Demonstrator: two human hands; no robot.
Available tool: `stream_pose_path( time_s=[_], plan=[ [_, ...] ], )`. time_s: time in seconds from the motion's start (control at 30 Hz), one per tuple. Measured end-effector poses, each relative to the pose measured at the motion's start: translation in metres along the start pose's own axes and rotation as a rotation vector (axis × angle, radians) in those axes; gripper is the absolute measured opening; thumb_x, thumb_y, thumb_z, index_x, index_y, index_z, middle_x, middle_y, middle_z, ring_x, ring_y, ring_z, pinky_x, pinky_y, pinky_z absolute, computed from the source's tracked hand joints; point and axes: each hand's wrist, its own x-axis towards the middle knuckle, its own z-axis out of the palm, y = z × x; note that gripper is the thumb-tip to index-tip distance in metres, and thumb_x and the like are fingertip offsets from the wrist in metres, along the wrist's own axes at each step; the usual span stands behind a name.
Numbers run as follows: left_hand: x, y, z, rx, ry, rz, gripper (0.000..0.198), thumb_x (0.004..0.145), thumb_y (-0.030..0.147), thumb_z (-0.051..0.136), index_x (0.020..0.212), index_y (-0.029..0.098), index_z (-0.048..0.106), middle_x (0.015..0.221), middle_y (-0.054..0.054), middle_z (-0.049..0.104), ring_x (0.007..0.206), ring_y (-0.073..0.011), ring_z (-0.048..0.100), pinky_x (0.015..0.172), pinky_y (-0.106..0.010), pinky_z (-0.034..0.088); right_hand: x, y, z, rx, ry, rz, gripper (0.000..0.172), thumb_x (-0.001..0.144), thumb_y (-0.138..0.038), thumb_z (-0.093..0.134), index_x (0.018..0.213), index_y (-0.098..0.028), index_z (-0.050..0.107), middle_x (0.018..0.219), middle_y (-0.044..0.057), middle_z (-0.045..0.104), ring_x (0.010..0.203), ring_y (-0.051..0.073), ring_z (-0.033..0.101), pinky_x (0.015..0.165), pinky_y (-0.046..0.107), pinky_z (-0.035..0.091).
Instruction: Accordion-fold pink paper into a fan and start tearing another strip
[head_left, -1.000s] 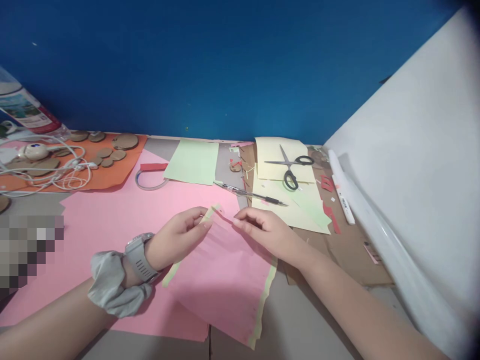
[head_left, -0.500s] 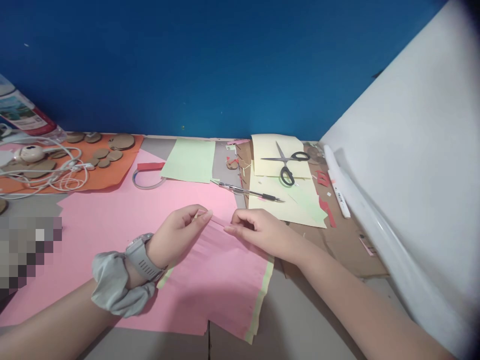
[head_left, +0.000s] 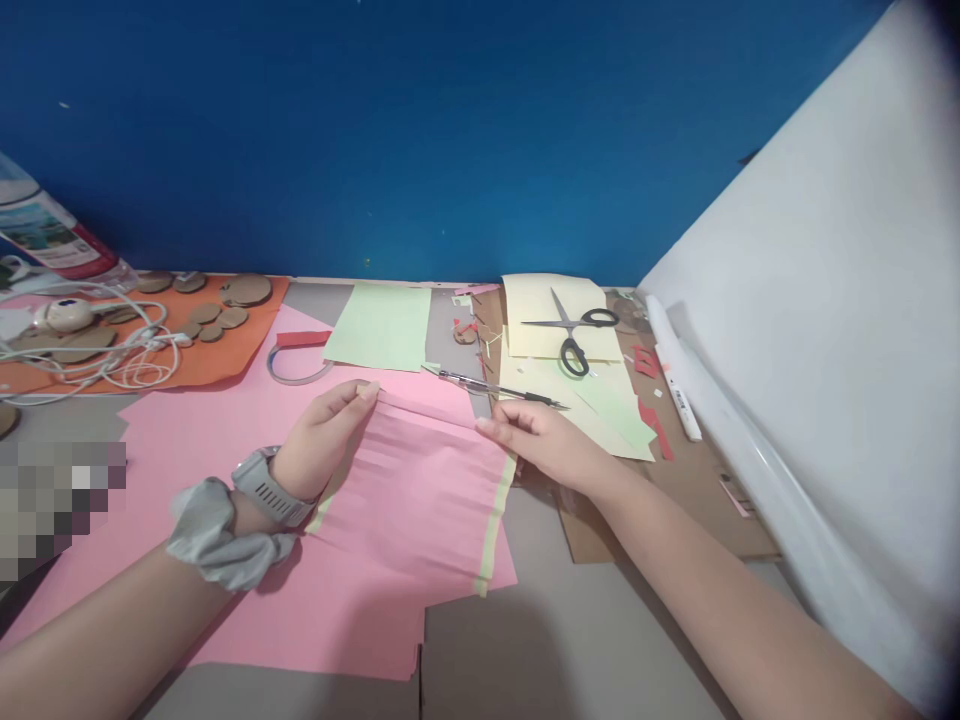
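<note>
A creased pink paper sheet (head_left: 420,490) with pale green side edges hangs between my hands, its top edge folded over in a narrow strip. My left hand (head_left: 321,430) pinches the upper left corner, thumb on top. At the upper right corner, my right hand (head_left: 544,440) grips the same edge between thumb and fingers. Beneath it lies a larger pink sheet (head_left: 217,450) on the grey table. Just beyond my right hand rests a pen (head_left: 499,388). The fingertips behind the paper are partly hidden.
Black-handled scissors (head_left: 574,325) lie spread on yellow paper (head_left: 555,295). A green sheet (head_left: 381,325), a tape roll (head_left: 300,372) and a white marker (head_left: 681,400) are around. At left are tangled earphones (head_left: 142,345), cardboard discs (head_left: 246,290) on orange paper (head_left: 225,362), and a bottle (head_left: 56,225).
My hands have moved apart along the folded edge, left hand leftward and right hand rightward. The creased paper has been raised and shifted away from me, showing more of its surface.
</note>
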Motion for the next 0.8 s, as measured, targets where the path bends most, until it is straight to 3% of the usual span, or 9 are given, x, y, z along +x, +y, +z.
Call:
stream_pose_path(
  time_s=[0.13, 0.33, 0.6, 0.7, 0.8],
  plan=[
    [-0.001, 0.001, 0.002, -0.029, 0.044, 0.030, 0.028, 0.080, 0.038, 0.059, 0.064, 0.018, 0.048, 0.060, 0.005, 0.040, 0.053, -0.0087, 0.033, 0.055, -0.019, 0.036, 0.001, 0.000, 0.002, 0.244, 0.051, 0.022, 0.041, 0.082, -0.055, 0.052, 0.067, -0.021, 0.035, 0.056, -0.008, 0.039, 0.048, 0.008, 0.039, 0.046, 0.021, 0.034],
    [0.000, 0.003, 0.002, -0.031, 0.042, 0.043, 0.028, 0.080, 0.039, 0.060, 0.065, 0.018, 0.049, 0.060, 0.005, 0.040, 0.055, -0.0082, 0.034, 0.055, -0.018, 0.036, 0.006, 0.004, 0.004, 0.321, 0.111, -0.082, 0.033, 0.082, -0.044, 0.060, 0.069, -0.019, 0.043, 0.062, -0.006, 0.050, 0.055, 0.008, 0.047, 0.054, 0.022, 0.037],
    [0.002, -0.003, -0.003, 0.017, 0.044, 0.046, 0.029, 0.082, 0.041, 0.056, 0.065, 0.018, 0.049, 0.062, 0.004, 0.045, 0.059, -0.0095, 0.041, 0.061, -0.020, 0.039, 0.006, 0.004, 0.004, 0.346, 0.141, -0.135, 0.030, 0.080, -0.039, 0.063, 0.067, -0.018, 0.046, 0.059, -0.007, 0.049, 0.053, 0.007, 0.044, 0.055, 0.022, 0.038],
    [0.004, -0.009, -0.006, 0.155, 0.114, 0.094, 0.026, 0.085, 0.042, 0.050, 0.075, 0.019, 0.057, 0.076, 0.001, 0.058, 0.078, -0.0144, 0.054, 0.075, -0.025, 0.043, 0.007, 0.004, 0.003, 0.238, 0.273, -0.197, 0.020, 0.084, -0.040, 0.057, 0.082, -0.021, 0.055, 0.079, -0.001, 0.060, 0.068, 0.011, 0.055, 0.064, 0.027, 0.046],
    [0.005, -0.006, -0.011, 0.472, 0.202, 0.253, 0.031, 0.092, 0.041, 0.037, 0.106, 0.020, 0.055, 0.104, -0.005, 0.062, 0.102, -0.0199, 0.055, 0.092, -0.034, 0.041, 0.005, 0.006, 0.001, -0.089, 0.524, -0.462, 0.025, 0.087, -0.034, 0.054, 0.110, -0.025, 0.053, 0.114, 0.005, 0.057, 0.098, 0.017, 0.056, 0.085, 0.036, 0.047]
  ],
)
